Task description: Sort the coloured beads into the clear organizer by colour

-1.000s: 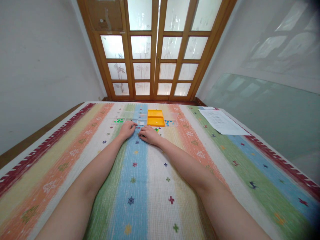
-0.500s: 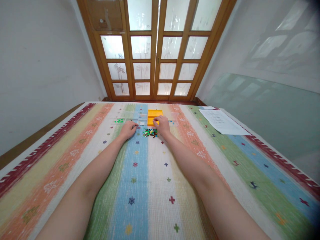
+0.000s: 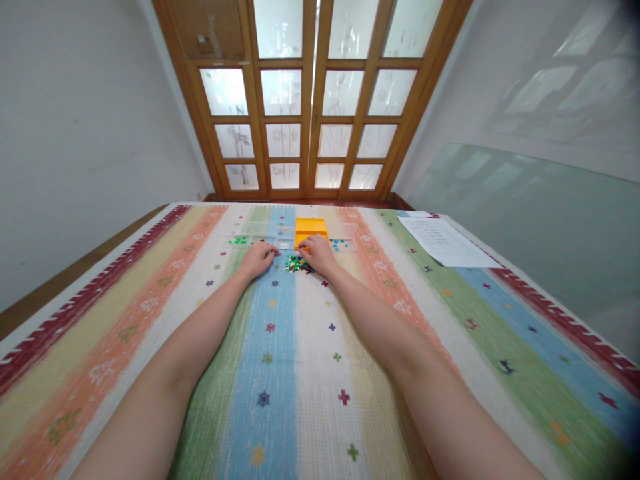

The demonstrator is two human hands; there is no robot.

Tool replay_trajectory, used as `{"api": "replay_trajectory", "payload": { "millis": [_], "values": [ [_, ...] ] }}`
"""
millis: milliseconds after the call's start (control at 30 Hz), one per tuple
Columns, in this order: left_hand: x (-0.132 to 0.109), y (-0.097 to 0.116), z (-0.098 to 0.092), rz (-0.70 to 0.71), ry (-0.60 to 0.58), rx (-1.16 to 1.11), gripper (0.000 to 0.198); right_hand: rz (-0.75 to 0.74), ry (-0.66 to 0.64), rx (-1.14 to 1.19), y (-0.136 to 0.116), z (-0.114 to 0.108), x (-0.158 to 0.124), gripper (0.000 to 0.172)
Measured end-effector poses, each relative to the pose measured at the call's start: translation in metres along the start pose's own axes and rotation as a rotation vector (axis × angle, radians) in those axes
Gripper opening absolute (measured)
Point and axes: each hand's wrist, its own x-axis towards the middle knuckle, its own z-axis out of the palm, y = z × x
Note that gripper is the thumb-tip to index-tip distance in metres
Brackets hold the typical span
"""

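Note:
A small pile of mixed coloured pieces (image 3: 296, 265), green, brown, white and others, lies on the striped cloth. Over its far right edge is my right hand (image 3: 320, 255), fingers bent together in a pinch; anything between them is too small to make out. My left hand (image 3: 259, 260) rests left of the pile with its fingers curled together, and what they hold, if anything, is hidden. Just beyond the right hand stands an open yellow box (image 3: 311, 225). Green pieces (image 3: 240, 241) sit in a clear compartment tray at the left, blue pieces (image 3: 342, 244) in a clear tray at the right.
A striped, patterned tablecloth (image 3: 280, 427) covers the table. Printed paper sheets (image 3: 440, 241) lie at the far right. Past the table's far edge are wooden doors with glass panes (image 3: 284, 93). A glass sheet (image 3: 540, 233) leans along the right wall.
My right hand has moved left and slightly down, from the yellow box to the pile. More blue pieces show in the right tray. My left hand has barely shifted.

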Motion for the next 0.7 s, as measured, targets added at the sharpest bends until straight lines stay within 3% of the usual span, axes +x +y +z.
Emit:
{"api": "replay_trajectory", "payload": {
  "millis": [133, 233, 700],
  "values": [
    [0.0, -0.001, 0.001, 0.0, 0.007, -0.006, 0.029, -0.273, -0.169, 0.07, -0.034, -0.001, -0.006, 0.014],
    [0.0, -0.002, 0.001, 0.004, 0.01, -0.004, 0.029, -0.374, -0.243, 0.101, -0.049, -0.003, -0.01, 0.015],
    [0.001, -0.001, 0.0, -0.012, -0.01, 0.018, 0.03, -0.437, -0.219, 0.081, -0.054, 0.005, -0.013, 0.008]
  ]
}}
